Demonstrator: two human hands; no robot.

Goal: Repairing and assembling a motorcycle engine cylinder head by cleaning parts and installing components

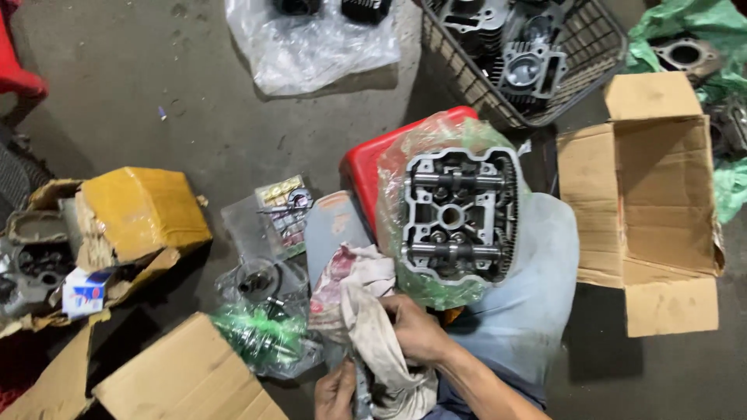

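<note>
Step in hand, by the look of it: wiping down a small part. Your right hand (416,330) is curled closed on a stained rag (366,311) at 6 o'clock; your left hand (336,391), lower and at the frame edge, is closed around a slim grey metal piece (361,389) half wrapped in that cloth. What the piece is, you cannot tell.

The cylinder head (457,214) sits on your knee at centre, cams up, cradled in a green plastic bag (405,167), just above the rag.

Next move likely calls for a firm left grip while the right draws the cloth along the piece, clear of the head.

Containers:
- Wire basket (595,47), 1 o'clock: several engine castings.
- Open cardboard box (654,194), 3 o'clock: nothing showing inside.
- Clear bag (311,47), 12 o'clock: dark parts.
- Torn carton (136,210), 9 o'clock: grey covers beside it.
- Small bags (268,311), 7 o'clock: fittings, green items.
</note>
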